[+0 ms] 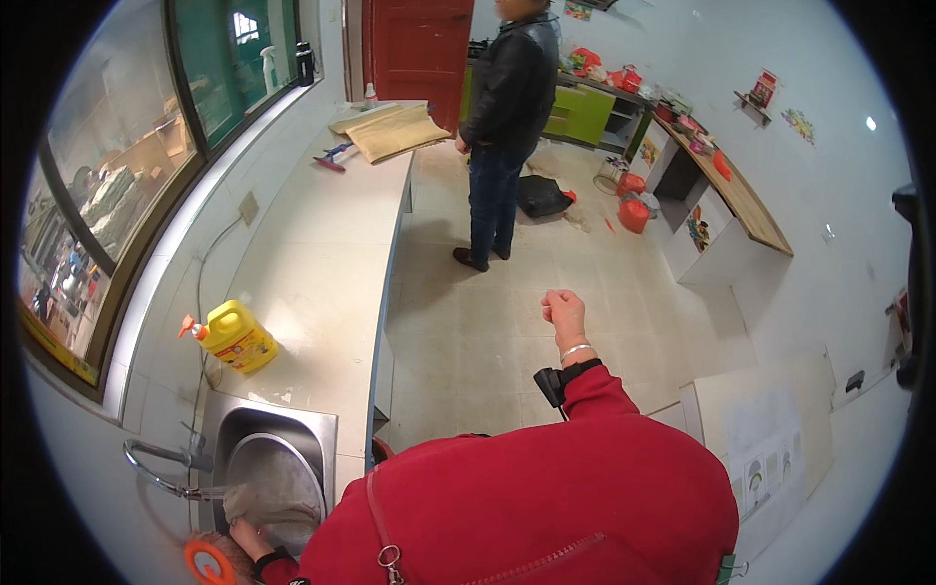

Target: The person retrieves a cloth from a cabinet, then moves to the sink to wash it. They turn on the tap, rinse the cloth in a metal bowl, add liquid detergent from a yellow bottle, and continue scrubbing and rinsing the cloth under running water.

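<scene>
My left hand [247, 534] is at the sink, holding a wet grey-brown cloth [245, 503] under water running from a chrome faucet [157, 475]. Below the cloth, a round metal basin [270, 457] sits tilted in the stainless steel sink [329, 439]. The far end of the cloth hangs into the basin. My right hand [565, 313] is raised over the floor, fingers curled in, with nothing seen in it; a bracelet and a black strapped device are at that wrist. A yellow detergent jug [245, 340] with an orange pump stands on the counter behind the sink.
A person [508, 110] in a dark jacket stands beyond the counter's far end. On the counter [314, 263] lie a squeegee [333, 159] and folded tan cloths [395, 134]. A black bag [541, 196] and red bags [633, 216] are on the floor. An orange-rimmed round object [210, 563] is near my left wrist.
</scene>
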The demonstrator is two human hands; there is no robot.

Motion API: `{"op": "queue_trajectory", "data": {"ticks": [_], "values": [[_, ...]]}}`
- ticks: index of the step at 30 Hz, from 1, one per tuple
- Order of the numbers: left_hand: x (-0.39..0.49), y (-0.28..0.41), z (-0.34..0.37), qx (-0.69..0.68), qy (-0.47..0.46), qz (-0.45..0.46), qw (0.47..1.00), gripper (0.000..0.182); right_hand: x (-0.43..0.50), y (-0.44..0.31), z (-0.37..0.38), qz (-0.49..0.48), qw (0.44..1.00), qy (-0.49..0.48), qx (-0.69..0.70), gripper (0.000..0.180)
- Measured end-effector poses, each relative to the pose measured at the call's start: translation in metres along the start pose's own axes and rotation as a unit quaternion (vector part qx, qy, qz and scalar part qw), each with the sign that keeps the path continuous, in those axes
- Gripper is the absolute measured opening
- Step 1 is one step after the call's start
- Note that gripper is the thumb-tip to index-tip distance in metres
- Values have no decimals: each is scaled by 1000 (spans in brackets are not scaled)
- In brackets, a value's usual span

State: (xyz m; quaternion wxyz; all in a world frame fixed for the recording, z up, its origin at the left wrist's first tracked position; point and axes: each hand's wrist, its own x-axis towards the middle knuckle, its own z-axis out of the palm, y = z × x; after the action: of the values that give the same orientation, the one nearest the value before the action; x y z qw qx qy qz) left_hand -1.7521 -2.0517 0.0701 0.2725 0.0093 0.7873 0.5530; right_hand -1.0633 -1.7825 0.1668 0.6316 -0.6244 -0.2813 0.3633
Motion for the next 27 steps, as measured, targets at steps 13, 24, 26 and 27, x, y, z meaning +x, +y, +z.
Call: {"op": "queue_trajectory", "data": {"ticks": [13, 24, 26, 27], "values": [[-13, 7, 9, -145, -130, -27, 981, 32, 41, -95, -57, -194, 975, 92, 62, 60], [-31, 1, 14, -451, -202, -70, 867, 30, 59, -151, -42, -205, 970, 115, 63, 63], [-28, 5, 21, -486, -157, -102, 854, 31, 67, -156, -40, -192, 972, 118, 66, 63], [-29, 9, 26, -489, -147, -106, 854, 31, 70, -157, -40, -187, 973, 121, 62, 63]]}}
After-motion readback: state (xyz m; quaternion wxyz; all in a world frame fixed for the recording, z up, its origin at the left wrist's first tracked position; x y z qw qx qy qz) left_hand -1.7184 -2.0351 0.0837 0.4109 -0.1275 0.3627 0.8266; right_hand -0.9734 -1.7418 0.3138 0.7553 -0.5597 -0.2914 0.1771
